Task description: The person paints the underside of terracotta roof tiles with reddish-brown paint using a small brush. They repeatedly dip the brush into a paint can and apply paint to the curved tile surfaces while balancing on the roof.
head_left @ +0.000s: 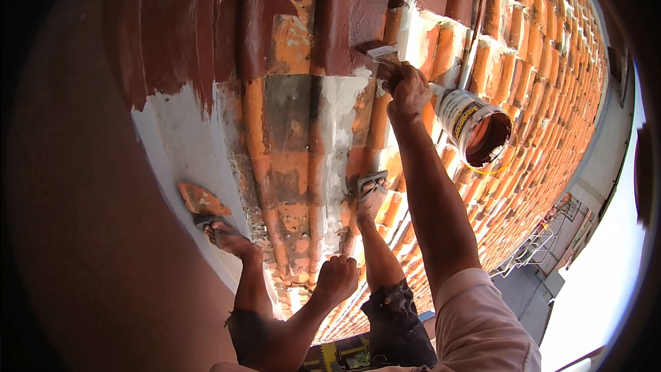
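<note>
Gripping paintbrush (383, 52) in right hand (406, 89), fingers wrapped tight, bristles on ridge tiles (323, 34) at wet paint's edge. Left hand (337, 277) fisted, empty, bracing low. Paint can (475, 127) within reach on tiled roof (537, 96).

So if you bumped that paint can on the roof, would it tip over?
Probably. The paint can sits on sloping, bumpy roof tiles, so it could tip or roll. It is open, so paint would likely spill. It looks partly full, so fairly heavy.
</note>
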### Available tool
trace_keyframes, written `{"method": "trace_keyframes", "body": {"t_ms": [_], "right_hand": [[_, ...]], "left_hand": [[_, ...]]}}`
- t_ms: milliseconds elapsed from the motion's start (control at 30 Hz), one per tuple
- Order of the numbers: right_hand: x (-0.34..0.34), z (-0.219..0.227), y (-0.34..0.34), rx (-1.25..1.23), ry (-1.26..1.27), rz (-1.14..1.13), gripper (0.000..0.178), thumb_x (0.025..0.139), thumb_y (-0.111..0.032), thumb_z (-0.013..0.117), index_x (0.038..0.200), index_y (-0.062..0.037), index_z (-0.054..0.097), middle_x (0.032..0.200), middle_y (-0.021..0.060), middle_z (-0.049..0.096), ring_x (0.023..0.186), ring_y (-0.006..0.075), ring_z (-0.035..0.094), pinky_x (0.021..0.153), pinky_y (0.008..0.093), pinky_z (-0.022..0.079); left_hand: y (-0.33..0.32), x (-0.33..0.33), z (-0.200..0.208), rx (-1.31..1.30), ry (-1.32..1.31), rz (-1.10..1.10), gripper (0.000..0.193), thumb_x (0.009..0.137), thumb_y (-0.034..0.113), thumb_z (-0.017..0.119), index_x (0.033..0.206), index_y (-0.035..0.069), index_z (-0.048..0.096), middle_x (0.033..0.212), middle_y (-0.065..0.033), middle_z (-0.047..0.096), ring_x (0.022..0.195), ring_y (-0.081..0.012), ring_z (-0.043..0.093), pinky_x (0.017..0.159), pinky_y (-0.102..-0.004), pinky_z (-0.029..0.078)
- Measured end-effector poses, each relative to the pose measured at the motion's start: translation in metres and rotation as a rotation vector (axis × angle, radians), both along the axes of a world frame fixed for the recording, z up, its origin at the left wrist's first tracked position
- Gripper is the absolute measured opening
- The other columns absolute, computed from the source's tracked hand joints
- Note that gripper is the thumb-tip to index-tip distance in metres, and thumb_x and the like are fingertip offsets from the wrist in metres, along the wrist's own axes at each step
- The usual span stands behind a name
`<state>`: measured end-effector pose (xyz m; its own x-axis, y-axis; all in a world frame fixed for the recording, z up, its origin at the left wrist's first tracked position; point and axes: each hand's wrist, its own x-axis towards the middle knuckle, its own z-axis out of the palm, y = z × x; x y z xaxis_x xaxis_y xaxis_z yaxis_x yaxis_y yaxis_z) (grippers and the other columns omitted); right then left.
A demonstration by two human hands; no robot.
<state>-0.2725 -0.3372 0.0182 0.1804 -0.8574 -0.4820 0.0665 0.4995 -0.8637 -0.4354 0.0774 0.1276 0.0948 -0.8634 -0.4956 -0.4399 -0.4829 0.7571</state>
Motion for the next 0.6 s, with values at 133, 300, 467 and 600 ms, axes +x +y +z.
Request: {"method": "trace_keyframes", "body": {"t_ms": [133,300,467,600], "right_hand": [[0.006,-0.010,0.011,-0.073,-0.147,-0.011,0.021,0.102,-0.014,0.061,0.114,0.0031,0.060,0.097,0.0199,0.077,0.080,0.0278,0.074,0.063,0.0354,0.056],[-0.036,-0.004,0.069,0.076,0.140,-0.092,0.027,0.107,-0.023,0.063,0.118,0.0017,0.064,0.101,0.0155,0.078,0.082,0.0255,0.075,0.065,0.0346,0.056],[-0.083,-0.002,0.093,-0.327,0.459,0.203,0.025,0.108,-0.021,0.063,0.121,-0.0001,0.069,0.102,0.0155,0.078,0.085,0.0245,0.075,0.070,0.0389,0.059],[-0.064,-0.007,0.101,-0.932,0.922,0.570,0.025,0.100,-0.015,0.070,0.124,-0.0105,0.073,0.102,0.0207,0.075,0.092,0.0384,0.075,0.080,0.0414,0.060]], "left_hand": [[0.006,-0.004,0.002,0.035,0.013,-0.031,0.017,0.090,0.015,0.065,0.092,-0.001,0.067,0.085,-0.0180,0.067,0.080,-0.0346,0.069,0.065,-0.0466,0.058],[0.005,-0.003,0.001,0.007,-0.014,-0.044,0.017,0.090,0.015,0.065,0.093,-0.001,0.067,0.089,-0.0203,0.068,0.082,-0.0358,0.070,0.067,-0.0471,0.059],[0.008,-0.004,0.002,0.059,-0.051,-0.108,0.022,0.097,0.028,0.067,0.095,0.007,0.062,0.087,-0.0110,0.062,0.081,-0.0280,0.066,0.069,-0.0428,0.053],[0.009,-0.007,0.002,0.050,-0.065,-0.118,0.024,0.097,0.029,0.067,0.096,0.006,0.062,0.086,-0.0109,0.063,0.082,-0.0278,0.066,0.070,-0.0428,0.054]]}}
